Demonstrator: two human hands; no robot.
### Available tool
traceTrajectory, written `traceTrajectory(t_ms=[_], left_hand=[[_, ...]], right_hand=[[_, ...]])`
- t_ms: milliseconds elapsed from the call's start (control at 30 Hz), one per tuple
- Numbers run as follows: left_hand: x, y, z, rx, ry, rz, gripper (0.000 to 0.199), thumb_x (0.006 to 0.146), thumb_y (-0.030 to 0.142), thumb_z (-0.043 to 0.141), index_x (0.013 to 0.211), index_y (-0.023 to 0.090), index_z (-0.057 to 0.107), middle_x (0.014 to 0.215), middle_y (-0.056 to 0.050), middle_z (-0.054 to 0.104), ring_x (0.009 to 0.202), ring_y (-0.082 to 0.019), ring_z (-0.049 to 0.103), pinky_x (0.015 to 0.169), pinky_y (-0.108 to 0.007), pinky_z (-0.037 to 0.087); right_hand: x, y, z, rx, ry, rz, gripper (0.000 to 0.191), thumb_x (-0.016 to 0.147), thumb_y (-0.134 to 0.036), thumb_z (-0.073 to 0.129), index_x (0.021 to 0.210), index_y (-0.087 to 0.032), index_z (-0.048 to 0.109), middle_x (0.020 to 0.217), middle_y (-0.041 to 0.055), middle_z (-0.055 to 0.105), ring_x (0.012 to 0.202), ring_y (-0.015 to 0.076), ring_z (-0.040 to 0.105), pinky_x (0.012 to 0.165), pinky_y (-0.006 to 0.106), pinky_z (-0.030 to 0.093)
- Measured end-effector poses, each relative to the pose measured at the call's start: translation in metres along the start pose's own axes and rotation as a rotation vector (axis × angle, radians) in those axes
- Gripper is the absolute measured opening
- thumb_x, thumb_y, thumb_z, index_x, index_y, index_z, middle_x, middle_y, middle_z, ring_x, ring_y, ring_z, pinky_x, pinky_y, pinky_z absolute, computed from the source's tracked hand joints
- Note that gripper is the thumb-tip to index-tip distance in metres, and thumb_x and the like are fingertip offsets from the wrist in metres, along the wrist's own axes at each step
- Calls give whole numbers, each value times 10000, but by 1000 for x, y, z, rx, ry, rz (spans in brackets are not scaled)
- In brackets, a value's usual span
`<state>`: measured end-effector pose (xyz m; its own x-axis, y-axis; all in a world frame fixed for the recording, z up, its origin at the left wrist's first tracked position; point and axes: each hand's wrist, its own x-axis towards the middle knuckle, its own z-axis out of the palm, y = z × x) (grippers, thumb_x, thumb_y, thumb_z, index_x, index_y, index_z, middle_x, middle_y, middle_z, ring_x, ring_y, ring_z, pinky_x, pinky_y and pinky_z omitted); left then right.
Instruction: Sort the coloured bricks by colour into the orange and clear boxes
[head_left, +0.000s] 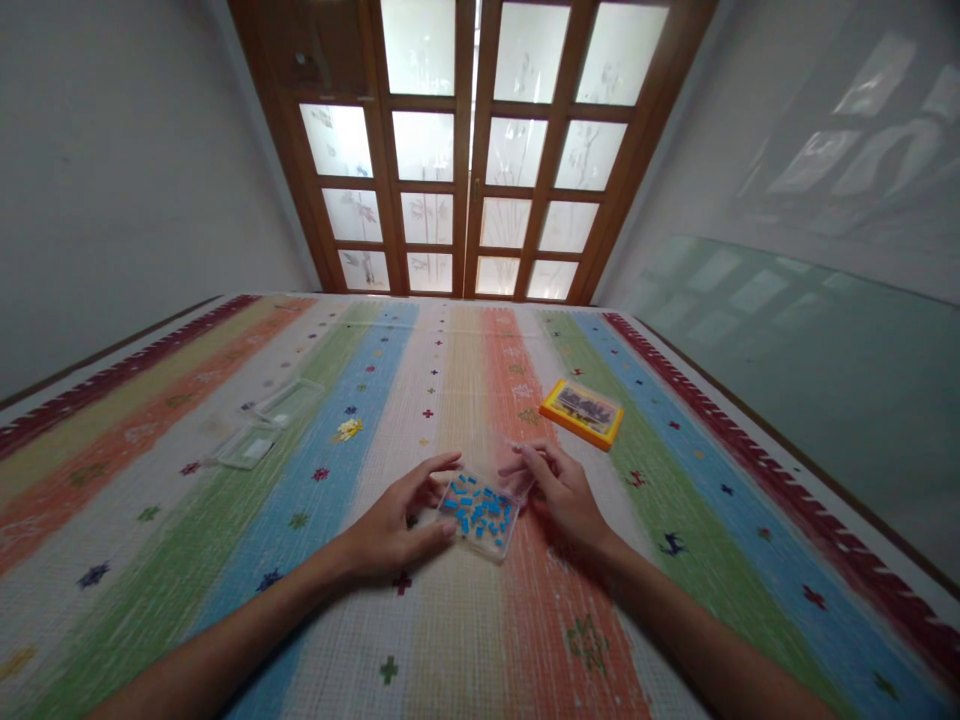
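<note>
A small clear plastic box [487, 545] with many little blue pieces [476, 510] inside is in front of me, slightly tilted. My left hand [401, 515] grips its left side, thumb at the near edge and fingers around the far side. At the box's right, my right hand [559, 490] pinches a clear, thin part that looks like the lid [517, 465], with thumb and fingers close together. The lid seems raised from the box, though its transparency blurs the outline.
Beyond my right hand lies a yellow-framed box [581, 412] with dark pieces under its clear top. Two clear plastic containers [245, 447] sit at the left. A shiny yellow patch [349, 430] shows on the striped tablecloth [450, 650]. Wooden glazed doors [461, 150] stand behind.
</note>
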<state>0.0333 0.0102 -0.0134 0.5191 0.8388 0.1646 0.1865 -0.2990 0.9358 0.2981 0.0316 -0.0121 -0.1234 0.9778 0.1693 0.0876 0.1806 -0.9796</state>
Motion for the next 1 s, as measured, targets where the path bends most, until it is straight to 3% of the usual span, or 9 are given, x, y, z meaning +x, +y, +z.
traceTrajectory(t_ms=[133, 233, 367, 500, 767, 1000], left_hand=[[-3, 1, -2, -106, -52, -21, 802, 884, 265, 759, 1607, 318, 416, 1582, -184, 545, 1266, -291, 690, 1114, -548, 533], [-3, 1, -5, -121, -88, -35, 790, 884, 260, 739, 1611, 301, 433, 1551, -175, 585, 1309, -302, 669, 1119, -546, 532], [1, 0, -20, -9, -3, -12, 777, 863, 286, 766, 1588, 290, 485, 1560, -176, 573, 1348, -312, 634, 1115, -532, 538], [5, 0, -49, 57, 121, -20, 823, 869, 295, 741, 1625, 331, 418, 1540, -171, 566, 1185, -261, 698, 1028, -499, 601], [-1, 1, -122, 416, 462, 13, 797, 889, 333, 661, 1629, 298, 368, 1506, -133, 533, 1057, -242, 658, 974, -487, 620], [-14, -2, -164, 832, 604, -53, 668, 916, 265, 572, 1565, 225, 421, 1349, -101, 557, 1011, -233, 652, 967, -485, 604]], right_hand=[[1, -1, 1, 158, -57, 101, 525, 894, -718, 660, 995, -202, 639, 821, 86, 806, 553, 202, 718, 497, 316, 586], [-1, 1, 1, 167, -113, 115, 540, 887, -719, 674, 1042, -204, 634, 900, 103, 817, 610, 203, 740, 534, 324, 611], [-1, 9, 0, 231, -130, 130, 605, 893, -731, 668, 1183, -204, 600, 1083, 146, 800, 691, 201, 765, 579, 337, 636], [2, 20, 0, 225, -114, 152, 617, 887, -746, 663, 1137, -182, 633, 1058, 165, 784, 842, 240, 792, 619, 333, 641], [3, 23, -3, 108, -179, 133, 595, 910, -744, 621, 928, -159, 726, 957, 146, 790, 778, 208, 766, 655, 339, 633], [3, 25, -6, 59, -193, 140, 571, 912, -721, 638, 917, -160, 747, 904, 130, 801, 708, 189, 745, 687, 353, 627]])
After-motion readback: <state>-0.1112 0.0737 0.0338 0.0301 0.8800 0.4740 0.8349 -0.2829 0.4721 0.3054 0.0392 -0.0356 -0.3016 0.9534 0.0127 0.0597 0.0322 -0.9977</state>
